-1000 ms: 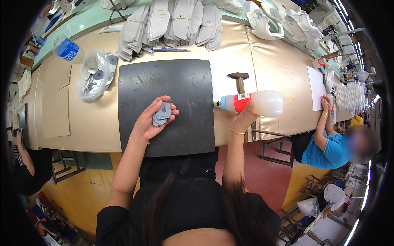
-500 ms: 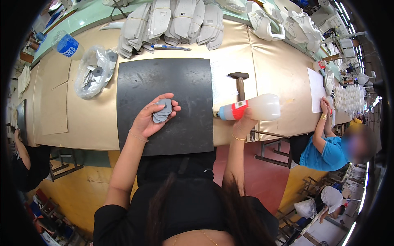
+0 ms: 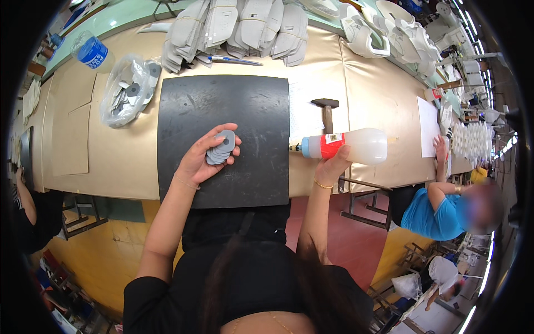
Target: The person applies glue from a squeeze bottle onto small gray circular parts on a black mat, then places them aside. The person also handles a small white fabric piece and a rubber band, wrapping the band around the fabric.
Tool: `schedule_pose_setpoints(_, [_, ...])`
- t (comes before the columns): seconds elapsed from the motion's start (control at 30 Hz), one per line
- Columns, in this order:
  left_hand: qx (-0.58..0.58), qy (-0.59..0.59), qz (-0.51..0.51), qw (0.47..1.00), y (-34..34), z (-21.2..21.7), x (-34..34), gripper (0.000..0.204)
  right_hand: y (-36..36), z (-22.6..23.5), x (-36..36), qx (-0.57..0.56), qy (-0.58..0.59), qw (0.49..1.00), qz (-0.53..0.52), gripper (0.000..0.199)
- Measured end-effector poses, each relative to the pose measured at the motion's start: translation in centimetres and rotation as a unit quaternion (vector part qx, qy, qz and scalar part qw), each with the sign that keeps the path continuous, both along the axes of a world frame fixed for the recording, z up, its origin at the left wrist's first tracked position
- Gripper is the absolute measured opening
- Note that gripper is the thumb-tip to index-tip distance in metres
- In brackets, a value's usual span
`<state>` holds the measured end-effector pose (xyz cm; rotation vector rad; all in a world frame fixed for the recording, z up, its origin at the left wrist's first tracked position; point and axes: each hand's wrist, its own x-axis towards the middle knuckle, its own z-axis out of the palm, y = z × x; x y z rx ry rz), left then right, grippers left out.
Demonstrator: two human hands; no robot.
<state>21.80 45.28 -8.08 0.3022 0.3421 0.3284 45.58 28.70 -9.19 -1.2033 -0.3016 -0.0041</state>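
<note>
My left hand (image 3: 204, 155) is closed round a small fanned stack of grey die-cut pieces (image 3: 221, 148), its thumb resting on the top one. That hand hovers over a black rubber mat (image 3: 245, 100) on the table. Beyond the mat's right edge, my right hand (image 3: 334, 166) grips a squeeze bottle (image 3: 361, 146) lying sideways. The bottle is translucent with pale liquid inside, a red label and a light blue cap, and its nozzle points left toward the mat. A hammer (image 3: 327, 114) rests just behind the bottle on a sheet of paper.
A plastic bag of grey pieces (image 3: 129, 92) stands left of the mat. Behind it lie bundled grey insole-shaped sheets (image 3: 236, 30), a pen (image 3: 236, 60) and a water bottle (image 3: 92, 53). White shoe uppers (image 3: 370, 39) sit back right. A person in blue (image 3: 431, 211) sits at the right.
My right hand has tipped the bottle closer to level and moved it slightly right. The stack stays in my left hand. The person in blue has raised one hand off the table.
</note>
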Motion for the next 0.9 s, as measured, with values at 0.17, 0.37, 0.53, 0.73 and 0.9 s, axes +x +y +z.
schedule_pose_setpoints(0.17, [0.013,0.012,0.009,1.0,0.1,0.0,0.1,0.044,-0.5,-1.0,0.3,-0.008,-0.005,1.0,0.014,0.076])
schedule_pose_setpoints(0.37, [0.037,0.042,-0.022,0.998,0.0,0.4,0.0,0.049,-0.5,-1.2,0.7,0.0,-0.014,1.0,0.018,0.073])
schedule_pose_setpoints(0.53, [0.028,0.038,-0.016,0.999,-0.1,-0.1,-0.1,0.038,-1.1,-1.2,1.0,-0.014,-0.004,0.999,0.052,0.074])
schedule_pose_setpoints(0.73, [0.021,0.074,-0.007,0.997,-0.3,0.6,-0.1,0.028,-0.6,-1.3,0.8,-0.003,0.002,1.0,0.018,0.072])
schedule_pose_setpoints(0.9, [0.018,0.077,-0.007,0.997,-0.3,0.4,0.1,0.026,-0.2,-1.0,0.4,0.045,0.024,0.999,0.016,0.066])
